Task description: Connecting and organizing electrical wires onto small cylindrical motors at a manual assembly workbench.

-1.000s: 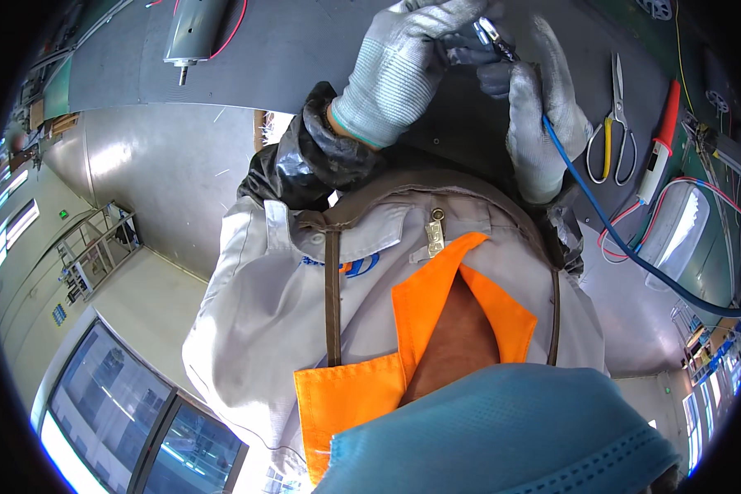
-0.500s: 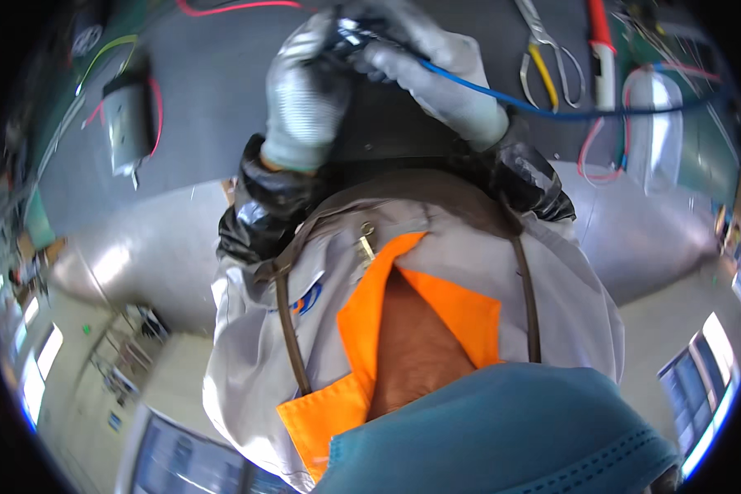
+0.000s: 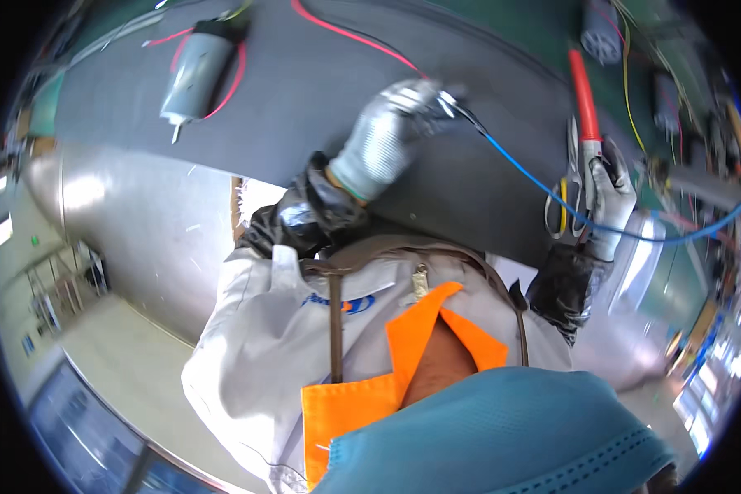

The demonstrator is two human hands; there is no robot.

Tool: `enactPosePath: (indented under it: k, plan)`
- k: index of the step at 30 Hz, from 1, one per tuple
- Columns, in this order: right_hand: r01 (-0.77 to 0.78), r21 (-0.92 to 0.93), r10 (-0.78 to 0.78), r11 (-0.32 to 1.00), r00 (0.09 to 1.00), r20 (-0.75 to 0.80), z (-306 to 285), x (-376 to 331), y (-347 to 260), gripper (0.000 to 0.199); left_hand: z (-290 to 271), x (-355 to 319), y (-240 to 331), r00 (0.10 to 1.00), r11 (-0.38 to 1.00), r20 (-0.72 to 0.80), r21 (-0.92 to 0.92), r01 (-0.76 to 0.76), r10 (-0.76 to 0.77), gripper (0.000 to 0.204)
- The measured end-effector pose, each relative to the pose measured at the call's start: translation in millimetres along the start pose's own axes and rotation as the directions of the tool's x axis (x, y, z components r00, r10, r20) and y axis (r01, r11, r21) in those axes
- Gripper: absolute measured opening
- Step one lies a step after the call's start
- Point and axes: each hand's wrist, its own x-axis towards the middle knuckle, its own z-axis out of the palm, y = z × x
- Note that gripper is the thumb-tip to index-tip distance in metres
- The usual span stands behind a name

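Note:
My left hand [image 3: 380, 140], in a grey-white glove with a dark palm, is closed over the table on the end of a blue wire [image 3: 528, 174]. A short dark sleeve-like piece [image 3: 472, 120] and a shiny bit show at its fingertips; blur hides their detail. The blue wire runs off to the right, across my right forearm side. At the right, my gloved right hand [image 3: 614, 198] has its fingers around the white lower part of a long red-and-white tool [image 3: 584, 95]. Scissors [image 3: 574, 177] with a yellow-lined handle lie just left of that hand.
A grey cylindrical motor [image 3: 196, 78] with red leads lies on the dark table [image 3: 296, 107] at the left. A red wire [image 3: 354, 33] crosses the far side. More motors [image 3: 601, 37] stand at the far right, and a clear plastic tray [image 3: 640, 247] sits beside my right wrist.
My hands have moved apart: the right has let go near the wire and gone right to the red-and-white tool. The left keeps the blue wire's end. The whole view has shifted and turned.

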Motion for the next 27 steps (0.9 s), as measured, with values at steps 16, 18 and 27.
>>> enactPosePath:
  k: [16,18,27]
  plan:
    - [0.216,0.029,-0.156,0.976,0.604,0.782,213.1,187.2,-71.3,0.045,17.0,15.0,11.1,0.983,0.995,0.16,0.035,-0.096,0.09,0.035]
    - [0.535,-0.272,-0.205,0.8,0.67,0.714,203.3,154.1,-97.5,0.036,23.6,7.6,22.3,0.995,0.998,0.096,0.059,0.027,-0.033,0.037]
    - [0.355,-0.754,-0.283,0.552,0.931,0.23,-15.0,-12.3,-93.3,0.036,13.8,10.5,18.3,0.998,0.997,0.031,0.053,0.055,-0.057,0.034]
